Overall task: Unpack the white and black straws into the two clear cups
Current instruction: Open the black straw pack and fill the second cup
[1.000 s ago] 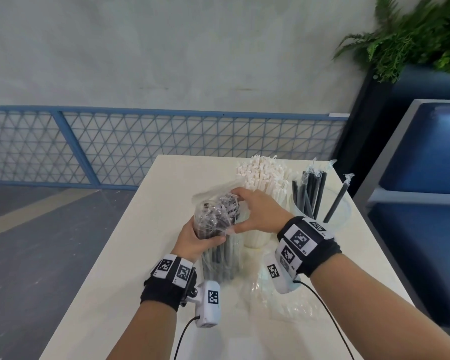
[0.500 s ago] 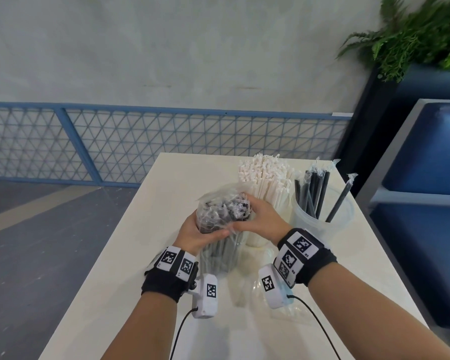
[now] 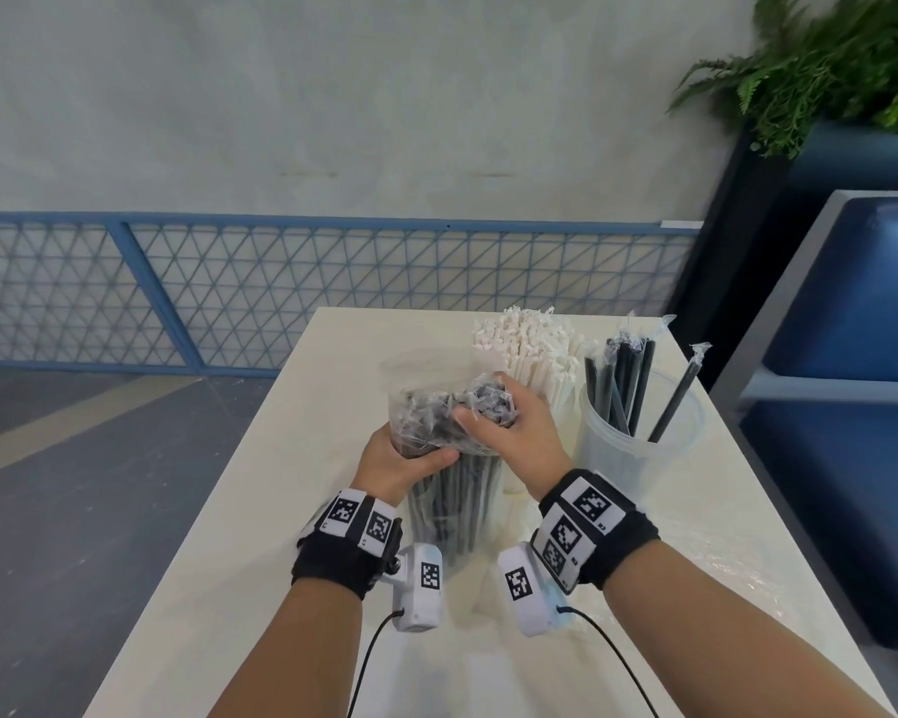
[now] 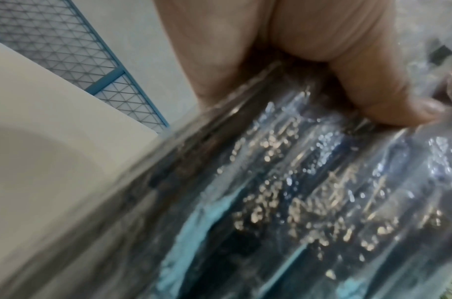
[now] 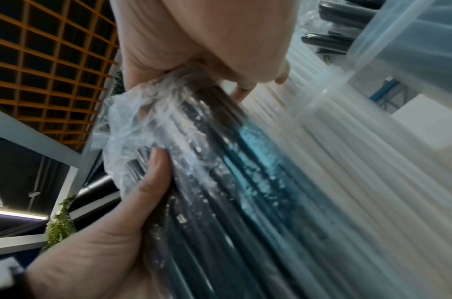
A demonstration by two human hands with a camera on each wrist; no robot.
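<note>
Fingers of the left hand wrap the bag of black straws mid-desk; right hand pinches straw tops (best draw them straight up, toward the right-edge clear cup).

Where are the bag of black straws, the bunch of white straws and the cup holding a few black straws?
bag of black straws (image 3: 454, 489), head view, on the bag's lower body below the hands.
white straws (image 3: 532, 336), head view, on the upper ends of the bunch.
clear cup (image 3: 680, 432), head view, on its right wall near the rim.
</note>
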